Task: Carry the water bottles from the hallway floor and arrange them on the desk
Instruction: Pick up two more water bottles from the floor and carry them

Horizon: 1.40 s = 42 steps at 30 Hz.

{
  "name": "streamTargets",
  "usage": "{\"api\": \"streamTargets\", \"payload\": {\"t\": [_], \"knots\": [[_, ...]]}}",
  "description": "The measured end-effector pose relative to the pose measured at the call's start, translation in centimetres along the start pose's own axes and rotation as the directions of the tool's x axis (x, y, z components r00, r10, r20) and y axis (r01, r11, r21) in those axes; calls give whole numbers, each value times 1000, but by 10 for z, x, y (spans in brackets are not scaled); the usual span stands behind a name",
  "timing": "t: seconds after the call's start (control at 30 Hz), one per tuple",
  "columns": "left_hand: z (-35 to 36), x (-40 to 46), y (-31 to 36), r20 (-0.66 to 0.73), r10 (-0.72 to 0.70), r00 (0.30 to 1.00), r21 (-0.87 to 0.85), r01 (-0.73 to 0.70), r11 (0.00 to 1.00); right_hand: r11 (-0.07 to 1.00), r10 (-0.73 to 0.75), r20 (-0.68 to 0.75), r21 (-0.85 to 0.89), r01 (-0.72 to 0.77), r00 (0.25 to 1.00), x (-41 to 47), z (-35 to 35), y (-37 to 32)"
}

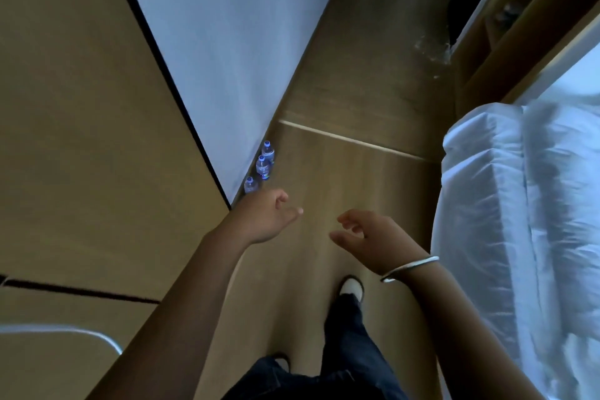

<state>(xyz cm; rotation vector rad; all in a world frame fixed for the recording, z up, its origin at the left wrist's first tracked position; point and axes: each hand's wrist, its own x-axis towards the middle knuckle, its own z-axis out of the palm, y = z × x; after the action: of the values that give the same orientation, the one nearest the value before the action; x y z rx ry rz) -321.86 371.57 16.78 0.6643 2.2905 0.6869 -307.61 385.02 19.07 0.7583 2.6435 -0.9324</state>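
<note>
Both hands empty, left hand (264,216) and right hand (373,239) fingers loose, three water bottles (261,166) lined along the wall (227,26).

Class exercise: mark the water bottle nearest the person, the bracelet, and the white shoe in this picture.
Nearest water bottle (250,185), head view: on its clear body, below the blue cap.
Bracelet (409,267), head view: on the metal band at the right wrist.
White shoe (351,287), head view: on its white toe.

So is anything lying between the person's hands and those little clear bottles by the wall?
Nothing visible. The left hand hangs open near the three clear plastic blue-capped water bottles standing along the white wall; only bare wooden floor lies between.
</note>
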Motion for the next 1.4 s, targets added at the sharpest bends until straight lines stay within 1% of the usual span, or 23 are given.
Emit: {"api": "streamTargets", "payload": {"t": [0.13,0.23,0.33,0.4,0.5,0.6,0.67,0.77,0.83,0.9,0.97,1.1,1.2,1.3,1.33,1.4], "knots": [[0,73,30,9,-81,997,-12,81,997,999,-31,47,-14,32,998,77,-38,26],[-3,128,52,-36,-137,990,7,138,990,997,-68,118,-35,73,991,138,-69,48],[-11,176,74,-48,-184,982,30,186,982,992,-118,178,-33,125,977,196,-99,65],[-16,202,82,-57,-223,973,-12,223,975,988,-148,204,-17,155,968,232,-114,69],[-22,244,80,-70,-302,951,-109,293,950,989,-141,269,1,146,953,287,-133,67],[-27,290,71,-77,-359,930,-161,344,925,982,-178,320,4,186,931,344,-142,64],[-29,325,65,-59,-404,913,-194,387,902,983,-171,378,1,184,910,386,-142,62],[-29,385,50,-10,-455,891,-255,437,862,980,-184,416,2,201,891,451,-138,59],[-30,423,37,54,-508,860,-267,502,822,985,-154,436,1,171,886,489,-136,52],[-33,451,27,98,-546,832,-277,550,788,981,-175,449,-1,196,876,519,-136,47],[-37,479,18,115,-581,806,-292,586,755,978,-180,469,-11,209,865,551,-136,45],[-36,519,-5,134,-669,731,-381,662,646,978,-179,504,-5,210,845,610,-130,47],[-23,546,-29,116,-766,632,-475,713,516,981,-158,543,-6,192,825,659,-108,53],[5,571,-48,117,-855,505,-614,714,337,980,-154,593,-11,199,791,704,-68,67],[17,581,-57,121,-875,469,-643,708,291,978,-156,608,-15,208,778,719,-51,75],[40,602,-79,108,-892,439,-669,696,262,973,-157,638,-29,228,754,746,-19,92]]}}
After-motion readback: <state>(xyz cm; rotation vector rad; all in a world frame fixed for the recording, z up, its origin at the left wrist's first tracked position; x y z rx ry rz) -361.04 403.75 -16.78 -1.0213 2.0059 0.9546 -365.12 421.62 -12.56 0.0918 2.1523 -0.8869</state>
